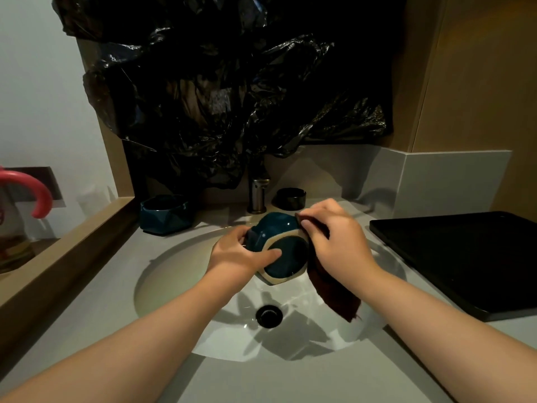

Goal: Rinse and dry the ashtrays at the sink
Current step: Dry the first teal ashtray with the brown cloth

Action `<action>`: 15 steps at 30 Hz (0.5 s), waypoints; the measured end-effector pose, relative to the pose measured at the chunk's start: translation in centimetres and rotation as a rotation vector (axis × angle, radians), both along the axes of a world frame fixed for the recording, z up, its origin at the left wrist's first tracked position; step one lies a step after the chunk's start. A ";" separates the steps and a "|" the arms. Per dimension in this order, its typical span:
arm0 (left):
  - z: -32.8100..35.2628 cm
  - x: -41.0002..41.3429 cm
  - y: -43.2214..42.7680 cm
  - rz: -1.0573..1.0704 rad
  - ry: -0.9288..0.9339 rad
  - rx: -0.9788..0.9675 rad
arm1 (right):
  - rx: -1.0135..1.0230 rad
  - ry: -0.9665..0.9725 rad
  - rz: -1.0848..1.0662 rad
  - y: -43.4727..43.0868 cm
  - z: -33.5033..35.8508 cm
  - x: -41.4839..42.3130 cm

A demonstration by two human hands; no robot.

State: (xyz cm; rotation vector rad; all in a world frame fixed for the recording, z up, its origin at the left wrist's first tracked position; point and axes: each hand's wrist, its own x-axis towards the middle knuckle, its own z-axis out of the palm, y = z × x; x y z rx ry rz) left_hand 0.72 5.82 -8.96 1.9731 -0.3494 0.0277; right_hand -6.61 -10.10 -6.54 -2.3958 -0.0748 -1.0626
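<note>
I hold a teal glazed ashtray (pixel 283 251) above the white sink basin (pixel 174 274), tipped so its unglazed base rim faces me. My left hand (pixel 238 254) grips its left side, thumb across the bottom. My right hand (pixel 334 237) presses a dark brown cloth (pixel 337 295) against the ashtray's right edge; the cloth hangs down over the basin. A second teal ashtray (pixel 164 213) stands on the counter left of the faucet (pixel 258 196). A black round ashtray (pixel 291 198) sits right of the faucet.
A black tray (pixel 465 257) lies on the counter at the right. The drain (pixel 268 315) is open in the basin. Black plastic sheeting (pixel 226 91) covers the wall behind the faucet. A wooden ledge (pixel 66 245) runs along the left, with a pink-handled cup (pixel 17 210) beyond it.
</note>
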 end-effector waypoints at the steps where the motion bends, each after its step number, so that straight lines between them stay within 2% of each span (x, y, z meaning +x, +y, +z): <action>1: 0.0 -0.2 -0.1 -0.011 -0.039 0.042 | -0.062 -0.034 0.021 0.5 0.1 -0.2; 3: 0.0 -0.7 -0.2 -0.039 -0.115 0.076 | -0.182 -0.083 0.029 0.6 0.1 -0.2; 4: 0.1 -1.0 -0.1 -0.046 -0.148 0.083 | -0.147 -0.072 0.022 0.4 0.1 -0.1; 7: 0.2 -1.3 0.1 -0.050 -0.243 0.117 | 0.166 0.090 -0.031 -0.6 0.2 0.4; 8: 0.3 -1.3 0.1 -0.055 -0.255 0.133 | 0.193 0.138 -0.062 -0.8 0.1 0.6; 10: 0.2 -1.3 0.2 -0.073 -0.270 0.167 | 0.158 0.145 -0.049 -0.6 0.1 0.5; 14: 0.0 -1.5 0.2 -0.076 -0.321 0.180 | -0.176 -0.034 0.035 0.8 0.4 -0.5; 15: 0.1 -1.6 0.2 -0.072 -0.330 0.165 | -0.160 -0.048 0.039 0.6 0.4 -0.3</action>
